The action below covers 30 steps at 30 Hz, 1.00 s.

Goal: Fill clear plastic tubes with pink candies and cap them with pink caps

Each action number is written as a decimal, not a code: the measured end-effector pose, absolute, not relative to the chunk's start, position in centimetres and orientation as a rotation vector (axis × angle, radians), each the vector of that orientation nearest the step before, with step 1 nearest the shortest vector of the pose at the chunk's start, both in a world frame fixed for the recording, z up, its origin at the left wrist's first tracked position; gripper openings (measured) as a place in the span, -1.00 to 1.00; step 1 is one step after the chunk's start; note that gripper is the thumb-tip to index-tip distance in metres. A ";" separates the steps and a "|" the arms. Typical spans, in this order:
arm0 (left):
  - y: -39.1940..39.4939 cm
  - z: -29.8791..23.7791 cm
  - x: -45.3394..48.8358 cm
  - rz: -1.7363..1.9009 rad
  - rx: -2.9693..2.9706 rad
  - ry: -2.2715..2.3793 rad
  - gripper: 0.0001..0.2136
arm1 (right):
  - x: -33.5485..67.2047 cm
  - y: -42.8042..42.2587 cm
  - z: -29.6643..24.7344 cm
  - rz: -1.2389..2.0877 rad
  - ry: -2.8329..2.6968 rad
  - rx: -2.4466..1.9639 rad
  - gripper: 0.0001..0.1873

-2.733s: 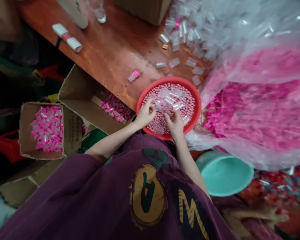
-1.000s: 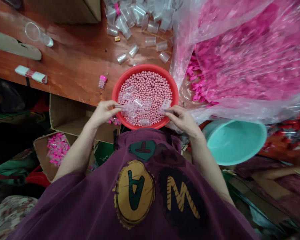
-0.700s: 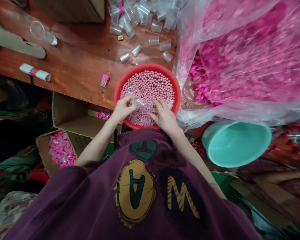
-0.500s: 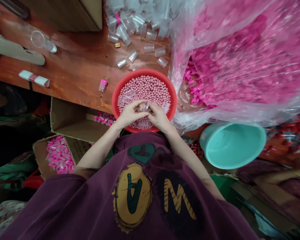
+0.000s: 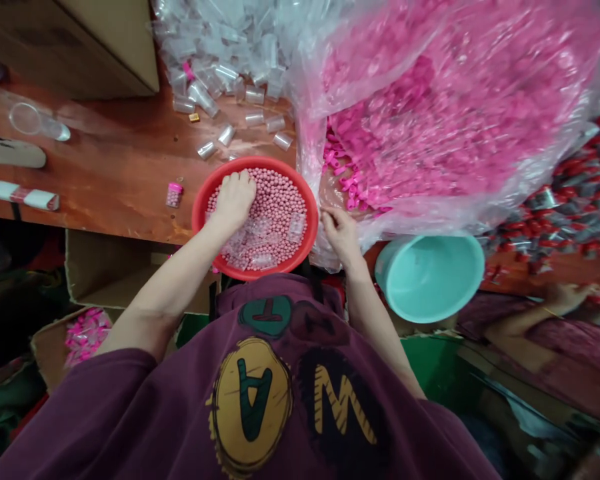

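A red bowl [image 5: 199, 213] full of pink beads [image 5: 280, 193] sits at the table's front edge, with several clear plastic containers [image 5: 263, 260] lying on the beads. My left hand [image 5: 236, 199] is down among the beads at the bowl's left side, its fingers curled; what they hold is hidden. Just outside the bowl's right rim is my right hand [image 5: 341, 232], fingers bent and tips drawn together, beside the clear plastic bag [image 5: 310, 153]. Whatever it pinches is too small to make out. Pink plastic caps [image 5: 353, 190] spill from the bag's opening.
Clear containers [image 5: 215, 80] pile up behind the bowl. A bead-filled container with a pink cap [image 5: 174, 195] stands left of it. A turquoise basin [image 5: 430, 273] is at right, near another person's arm [image 5: 525, 327]. Cardboard boxes [image 5: 115, 267] stand below left.
My hands were together over the bowl around a clear container; now they are apart. The left has gone into the beads, the right out past the rim towards the bag. The view has shifted right.
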<state>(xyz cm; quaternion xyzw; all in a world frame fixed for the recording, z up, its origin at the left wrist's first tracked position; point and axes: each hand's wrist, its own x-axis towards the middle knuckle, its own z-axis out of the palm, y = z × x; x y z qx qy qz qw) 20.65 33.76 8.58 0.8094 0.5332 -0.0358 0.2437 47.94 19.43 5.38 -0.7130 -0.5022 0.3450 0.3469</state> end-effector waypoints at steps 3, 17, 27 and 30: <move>32.2 6.5 22.6 -0.105 2.132 1.411 -0.66 | 52.9 20.4 2.5 0.770 -1.209 -2.105 -0.70; 26.0 8.8 19.5 0.652 1.127 1.387 -0.53 | 50.5 32.5 -3.5 0.893 -1.641 -2.235 -0.51; 26.7 11.1 21.2 0.708 0.594 0.995 -0.61 | 49.6 27.9 1.6 0.927 -1.216 -1.668 -0.39; 27.3 11.0 22.2 0.644 0.582 0.958 -0.54 | 46.3 26.3 5.7 1.111 -1.274 -1.456 -0.43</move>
